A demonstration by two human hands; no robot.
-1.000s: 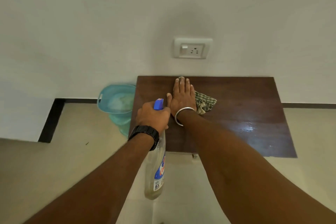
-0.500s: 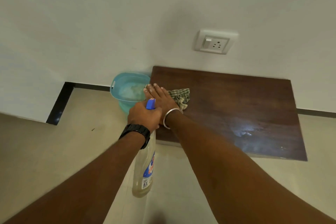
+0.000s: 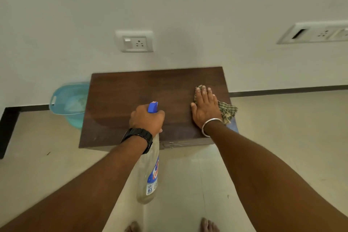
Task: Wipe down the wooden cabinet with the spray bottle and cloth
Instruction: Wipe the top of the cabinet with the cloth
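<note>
Your left hand (image 3: 146,119) is wrapped around the neck of the spray bottle (image 3: 149,173), its grip closed tight on it just below the blue nozzle (image 3: 153,107). The nozzle pokes up between your knuckles and points toward the wall. The clear body of the bottle hangs down past your wrist, in front of the near edge of the wooden cabinet (image 3: 131,96), with its blue and white label facing right. A black watch (image 3: 138,137) sits on that wrist.

Your right hand (image 3: 205,108) lies flat, palm down, on the right part of the cabinet top, fingers together and stretched toward the wall. It presses the checked cloth (image 3: 227,111) against the wood; there is no curl in this grip, only an open palm bearing down. The cloth shows at your fingertips and bunches out from under the outer side of your hand, at the cabinet's right edge. A silver bangle (image 3: 209,124) rings that wrist.

The cabinet stands against the white wall, below a socket plate (image 3: 134,41). A pale blue tub (image 3: 68,102) sits on the floor just beside the cabinet's left side. Your bare toes (image 3: 206,225) show at the bottom edge.
</note>
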